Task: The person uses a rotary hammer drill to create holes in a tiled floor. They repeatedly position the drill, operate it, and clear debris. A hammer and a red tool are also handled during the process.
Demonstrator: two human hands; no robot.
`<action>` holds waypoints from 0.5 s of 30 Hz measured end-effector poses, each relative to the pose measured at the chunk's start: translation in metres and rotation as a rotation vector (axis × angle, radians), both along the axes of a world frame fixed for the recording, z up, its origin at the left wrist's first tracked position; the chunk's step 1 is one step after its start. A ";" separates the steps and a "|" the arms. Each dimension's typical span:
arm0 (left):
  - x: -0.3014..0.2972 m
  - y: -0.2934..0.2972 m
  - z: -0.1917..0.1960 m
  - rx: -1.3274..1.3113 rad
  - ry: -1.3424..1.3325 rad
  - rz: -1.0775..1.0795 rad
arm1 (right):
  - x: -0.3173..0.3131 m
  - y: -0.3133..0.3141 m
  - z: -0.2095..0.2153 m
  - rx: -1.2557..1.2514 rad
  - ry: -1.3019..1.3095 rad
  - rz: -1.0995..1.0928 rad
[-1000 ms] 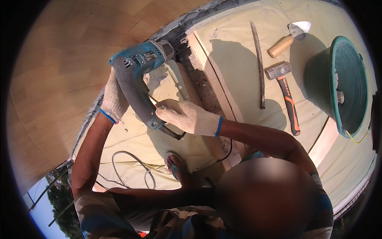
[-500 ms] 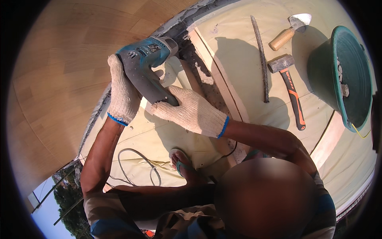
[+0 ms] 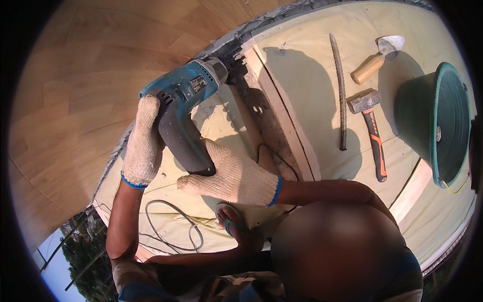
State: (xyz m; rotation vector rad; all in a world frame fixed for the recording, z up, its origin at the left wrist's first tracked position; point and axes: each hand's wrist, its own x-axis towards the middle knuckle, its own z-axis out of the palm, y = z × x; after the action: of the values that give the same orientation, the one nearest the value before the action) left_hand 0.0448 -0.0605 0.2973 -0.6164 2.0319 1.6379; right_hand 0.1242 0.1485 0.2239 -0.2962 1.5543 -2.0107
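Single head view, steeply downward, close over hands [image 3: 201, 161].

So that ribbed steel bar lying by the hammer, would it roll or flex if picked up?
The ribbed steel bar looks solid, so probably stiff and heavy for its thickness. Its slight bend and ribs should keep it from rolling far on the sheet. The ribs likely give grip.

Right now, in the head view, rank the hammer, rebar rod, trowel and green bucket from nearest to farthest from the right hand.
From the right hand:
1. Rebar rod, to its right.
2. Hammer, just beyond the rod.
3. Trowel, up at the top right.
4. Green bucket, far right edge.
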 end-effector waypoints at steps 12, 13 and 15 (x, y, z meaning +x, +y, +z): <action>0.012 0.059 0.034 -0.171 0.011 -0.007 | -0.021 0.021 0.014 0.004 -0.140 0.147; 0.016 0.067 0.031 -0.196 0.019 0.019 | -0.023 0.024 0.013 0.026 -0.135 0.160; 0.022 0.089 0.030 -0.227 0.032 0.141 | -0.025 0.054 0.006 0.014 -0.019 0.148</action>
State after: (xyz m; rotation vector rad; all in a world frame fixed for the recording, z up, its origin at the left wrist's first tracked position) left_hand 0.0667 0.0284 0.3268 -0.8341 2.2630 1.5121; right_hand 0.0989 0.2026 0.2302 -0.3740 1.4888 -1.8830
